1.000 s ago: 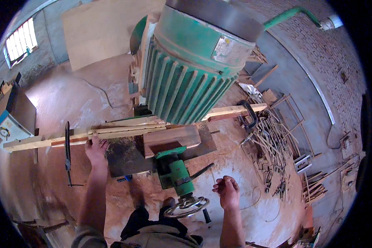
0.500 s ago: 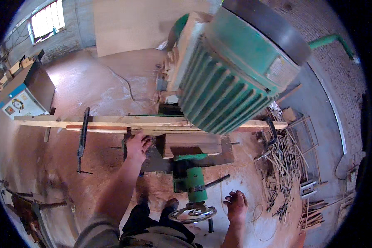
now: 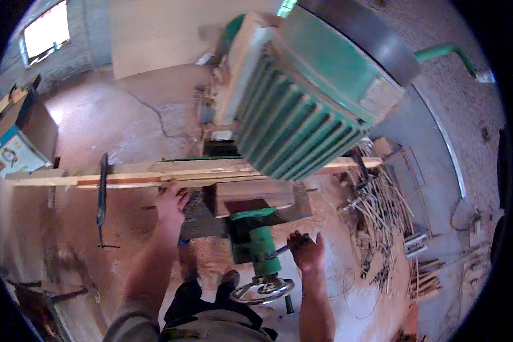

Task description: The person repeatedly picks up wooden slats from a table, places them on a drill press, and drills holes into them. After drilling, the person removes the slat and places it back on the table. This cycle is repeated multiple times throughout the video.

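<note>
Nearest, low in the middle, is a shiny metal handwheel at the end of a green screw clamp. The person's right hand is at the outer end of its dark lever, fingers curled against it, thumb raised apart; whether the grip is closed I cannot tell. Farther ahead, the clamp's plate meets a reddish wooden block — between the two hands and beyond the right one. The left hand, fingers partly bent, meets the near edge of long pale wood strips just behind the block; whether it pinches them is unclear. Above the strips looms a ribbed green motor — beyond it, a large tan board.
</note>
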`<move>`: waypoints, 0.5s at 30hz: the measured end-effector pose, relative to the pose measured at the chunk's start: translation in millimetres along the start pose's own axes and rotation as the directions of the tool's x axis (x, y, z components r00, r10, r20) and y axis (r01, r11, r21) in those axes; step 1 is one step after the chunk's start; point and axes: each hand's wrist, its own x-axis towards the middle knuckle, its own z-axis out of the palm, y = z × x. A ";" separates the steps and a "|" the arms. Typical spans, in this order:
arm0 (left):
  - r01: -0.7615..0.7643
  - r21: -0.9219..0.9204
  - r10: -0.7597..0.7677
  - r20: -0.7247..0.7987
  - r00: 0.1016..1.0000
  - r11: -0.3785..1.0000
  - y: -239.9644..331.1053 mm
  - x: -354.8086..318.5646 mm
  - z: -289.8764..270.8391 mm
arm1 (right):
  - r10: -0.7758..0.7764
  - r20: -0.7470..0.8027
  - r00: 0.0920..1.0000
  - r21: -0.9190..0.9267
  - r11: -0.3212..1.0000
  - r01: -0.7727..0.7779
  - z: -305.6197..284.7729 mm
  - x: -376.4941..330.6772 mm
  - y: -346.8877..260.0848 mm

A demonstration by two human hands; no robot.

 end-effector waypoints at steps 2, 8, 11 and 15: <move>-0.018 0.003 0.018 0.034 0.999 1.000 1.6 -0.6 -2.8 | -0.218 0.322 0.921 -0.122 0.955 0.269 36.6 -22.3 17.0; -0.018 0.106 0.014 0.038 0.999 0.994 3.1 6.5 -4.4 | 0.419 0.494 0.762 -0.267 -0.761 0.592 121.1 -70.8 192.6; 0.028 0.180 -0.027 -0.008 1.000 0.983 5.2 7.4 -5.0 | 0.382 0.531 0.757 -0.416 -0.661 0.625 103.3 -62.2 202.2; -0.011 0.135 0.016 -0.036 0.999 0.991 4.5 1.0 -3.6 | 0.225 0.726 0.650 -0.590 -0.282 0.756 112.0 -64.3 113.9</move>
